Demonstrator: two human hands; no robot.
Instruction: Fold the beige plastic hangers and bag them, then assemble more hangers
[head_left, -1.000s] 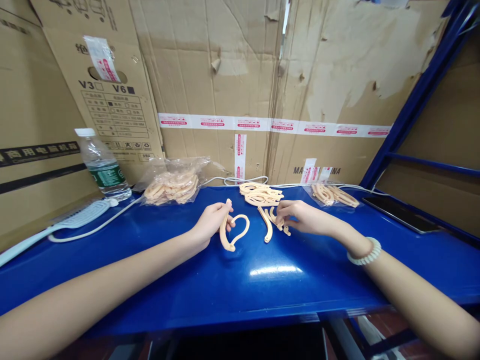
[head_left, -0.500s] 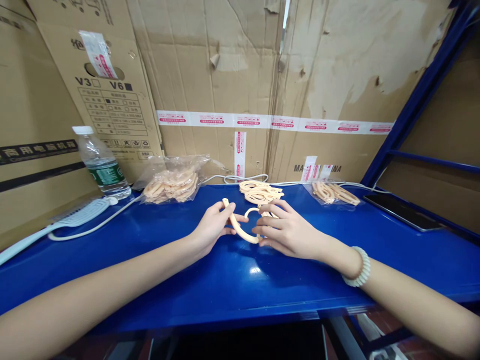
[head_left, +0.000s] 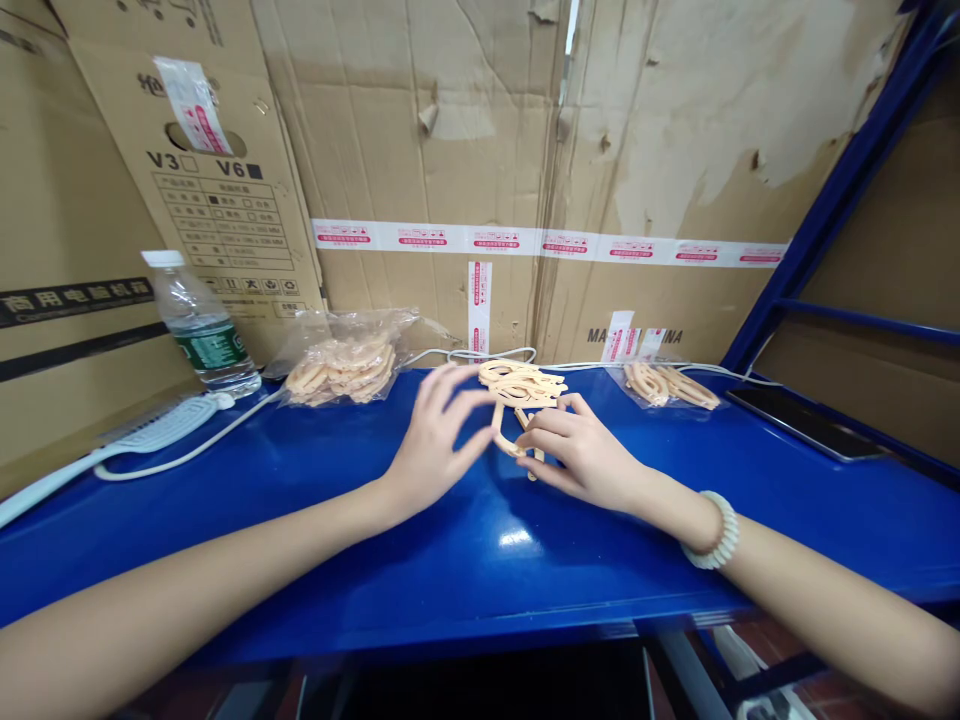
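Observation:
A curved pale wooden piece (head_left: pixel 503 436) stands out in front of a small pile of similar flat wooden pieces (head_left: pixel 517 378). Its lower end is between the thumb and fingers of my right hand (head_left: pixel 581 448). My left hand (head_left: pixel 435 435) is spread and slightly blurred just left of that piece, its thumb tip close to it; whether they touch I cannot tell. Below the pile, partly behind my right fingers, more straight wooden bits (head_left: pixel 532 470) show on the blue table (head_left: pixel 450 580).
A clear bag of wooden pieces (head_left: pixel 345 365) and a water bottle (head_left: pixel 206 330) stand back left, near a pale blue hairbrush (head_left: pixel 161 428). Back right lie another bagged bundle (head_left: pixel 667 385) and a dark phone-like slab (head_left: pixel 806 425). A white cable (head_left: pixel 592 366) runs along the cardboard wall (head_left: pixel 420 150).
My left hand has let go of a curved wooden piece and opened, its fingers lifting toward the pile. The curved piece at my right hand now sits farther back, nearer the pile.

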